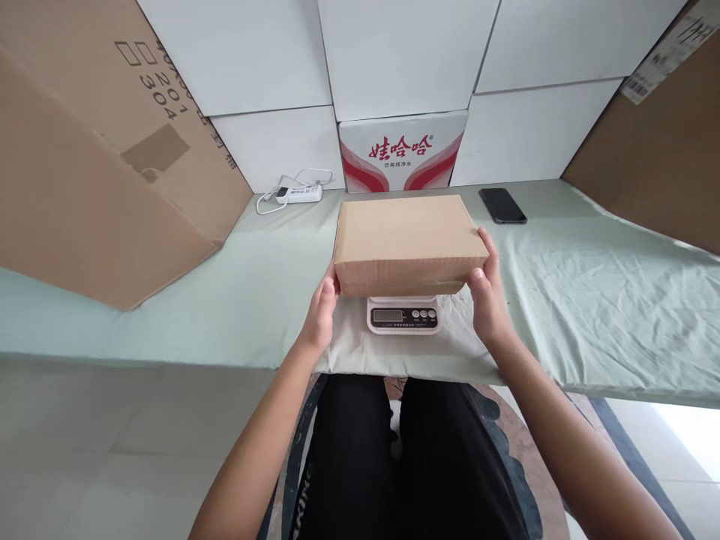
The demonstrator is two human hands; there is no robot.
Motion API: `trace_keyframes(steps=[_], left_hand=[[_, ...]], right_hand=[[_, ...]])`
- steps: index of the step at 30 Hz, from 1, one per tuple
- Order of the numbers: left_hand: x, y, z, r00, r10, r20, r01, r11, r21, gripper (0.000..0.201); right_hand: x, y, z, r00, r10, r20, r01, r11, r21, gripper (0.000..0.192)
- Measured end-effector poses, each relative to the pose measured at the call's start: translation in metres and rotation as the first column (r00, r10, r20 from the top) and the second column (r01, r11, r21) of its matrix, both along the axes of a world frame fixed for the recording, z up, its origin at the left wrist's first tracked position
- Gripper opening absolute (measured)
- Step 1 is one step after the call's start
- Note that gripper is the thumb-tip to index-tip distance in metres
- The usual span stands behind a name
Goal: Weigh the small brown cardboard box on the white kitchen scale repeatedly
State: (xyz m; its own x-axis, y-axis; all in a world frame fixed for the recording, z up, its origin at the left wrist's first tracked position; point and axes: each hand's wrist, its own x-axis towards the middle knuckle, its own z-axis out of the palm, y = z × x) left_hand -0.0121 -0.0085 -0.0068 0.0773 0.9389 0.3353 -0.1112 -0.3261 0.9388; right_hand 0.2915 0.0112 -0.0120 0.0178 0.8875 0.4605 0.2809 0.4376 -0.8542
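Note:
A brown cardboard box (408, 229) is held level between my two hands, over a small white kitchen scale (403, 330). My left hand (323, 307) grips the box's near left corner, its fingers partly hidden along the side. On the opposite end, my right hand (488, 289) has its thumb at the near right corner and fingers on the right side. The scale's front panel, with a small display and several round buttons, shows below the box. Its weighing plate is mostly hidden, so I cannot tell whether the box rests on it.
A pale green cloth covers the table (270, 277). Behind stand white boxes (270, 146) and a red-and-white printed carton (402, 154). A white power strip with cable (299, 194) lies at back left, a black phone (502, 205) at back right. Large cardboard boxes (101, 180) flank both sides.

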Motion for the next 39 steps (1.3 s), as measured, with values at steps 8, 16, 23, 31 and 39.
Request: trace_keyframes(steps=[8,16,23,31,39], left_hand=[[0.005,0.009,0.01,1.0,-0.002,0.015,0.002,0.999,0.054,0.086],[0.017,0.104,0.033,1.0,0.016,0.021,-0.018,0.992,0.123,0.089],[0.021,0.174,-0.007,0.982,0.118,0.145,-0.109,0.991,-0.072,0.086],[0.018,0.171,-0.017,0.982,0.164,0.09,-0.141,0.966,-0.218,0.081],[0.0,0.173,-0.012,0.956,0.29,0.053,-0.267,0.928,-0.261,0.086]], right_hand=[[-0.002,0.006,0.005,0.997,0.026,0.077,-0.038,0.987,0.156,0.08],[-0.002,0.103,0.028,0.999,-0.032,0.042,0.02,0.967,0.252,0.084],[-0.029,0.166,-0.015,0.984,-0.063,-0.165,0.081,0.991,0.103,0.092],[-0.022,0.168,-0.023,0.978,-0.04,-0.204,0.028,0.998,-0.06,0.099],[-0.004,0.165,-0.026,0.951,-0.055,-0.304,-0.004,0.982,-0.189,0.094]])
